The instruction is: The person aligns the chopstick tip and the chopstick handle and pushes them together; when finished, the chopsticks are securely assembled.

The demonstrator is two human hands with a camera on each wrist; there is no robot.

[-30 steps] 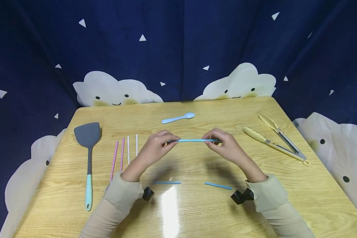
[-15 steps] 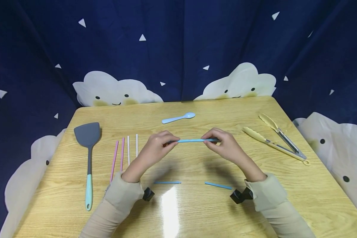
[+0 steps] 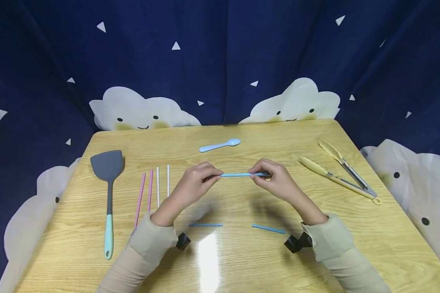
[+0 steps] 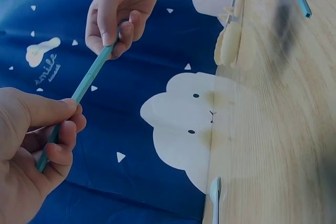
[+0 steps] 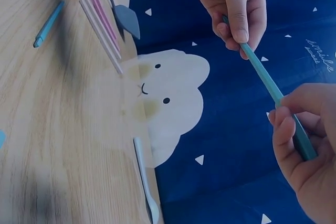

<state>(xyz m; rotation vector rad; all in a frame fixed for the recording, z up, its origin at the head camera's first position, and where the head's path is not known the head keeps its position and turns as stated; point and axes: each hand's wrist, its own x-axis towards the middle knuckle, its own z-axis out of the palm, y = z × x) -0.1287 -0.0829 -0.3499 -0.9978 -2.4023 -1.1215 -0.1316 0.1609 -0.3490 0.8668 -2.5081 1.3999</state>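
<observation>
Both hands hold a slim blue chopstick (image 3: pixel 235 174) level above the middle of the table. A thin seam crosses it between the hands, where two sections meet. My left hand (image 3: pixel 196 183) pinches the left section between thumb and fingers, and that section's end shows below the fingers in the left wrist view. The right section is pinched in the same way by my right hand (image 3: pixel 276 179); its end (image 5: pixel 303 142) lies against the curled fingers in the right wrist view. Two more blue chopstick sections lie nearer me, one on the left (image 3: pixel 206 224) and one on the right (image 3: pixel 268 228).
Pink chopsticks (image 3: pixel 140 199) and white chopsticks (image 3: pixel 168 179) lie to the left, partly behind the left forearm. Farther left is a grey spatula (image 3: pixel 108 165) with a mint handle. A light-blue spoon (image 3: pixel 220 145) lies at the back, and cream-tipped tongs (image 3: pixel 342 179) on the right.
The narrow neck between the chopstick's two sections has closed to a thin seam as they came together. Both hands keep their pinch and have barely moved.
</observation>
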